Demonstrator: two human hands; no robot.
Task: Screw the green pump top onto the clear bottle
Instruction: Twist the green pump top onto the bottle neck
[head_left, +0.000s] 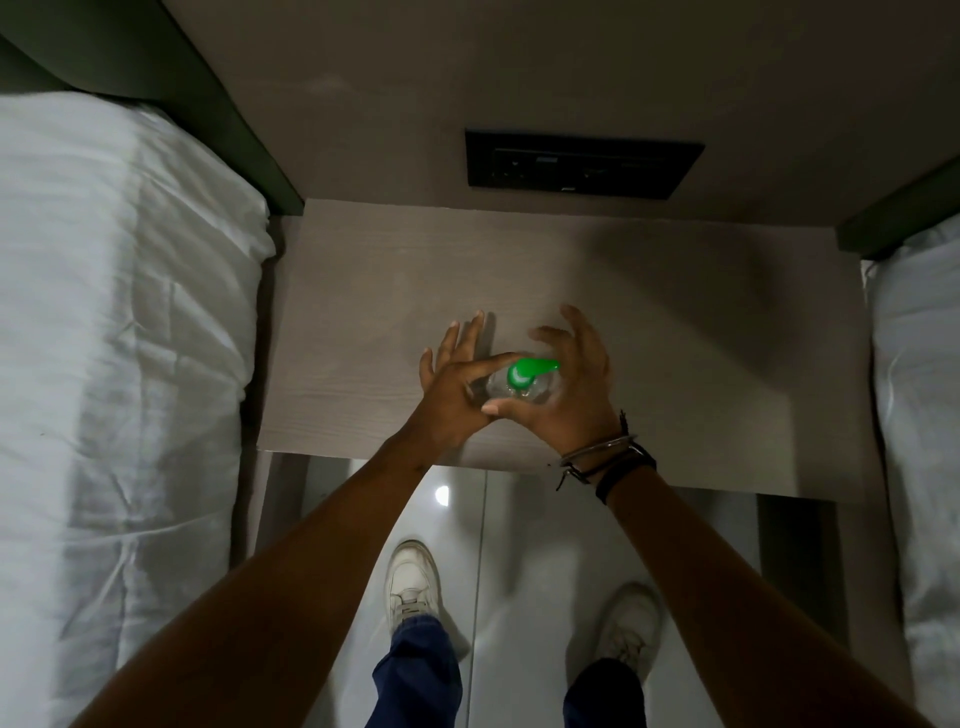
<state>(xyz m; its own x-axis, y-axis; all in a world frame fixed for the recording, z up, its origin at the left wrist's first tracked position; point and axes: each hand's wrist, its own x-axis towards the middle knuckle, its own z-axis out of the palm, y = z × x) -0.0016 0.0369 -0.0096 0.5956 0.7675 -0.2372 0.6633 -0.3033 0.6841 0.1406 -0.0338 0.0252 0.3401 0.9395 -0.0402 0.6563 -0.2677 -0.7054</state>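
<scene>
A small clear bottle (519, 392) stands on the bedside table (675, 332) near its front edge, with the green pump top (527, 371) on its neck and the spout pointing right. My left hand (452, 387) presses against the bottle's left side; its thumb reaches over to the bottle's shoulder and its fingers are spread upward. My right hand (569, 395) cups around the right side. Its thumb touches the front of the bottle. Its fingers are curled, apart, blurred, and off the pump top.
Beds with white sheets flank the table, one bed (119, 338) on the left and another bed (919, 389) on the right. A black socket panel (582, 163) sits on the wall behind. My feet in white shoes (413, 582) stand on the glossy floor below.
</scene>
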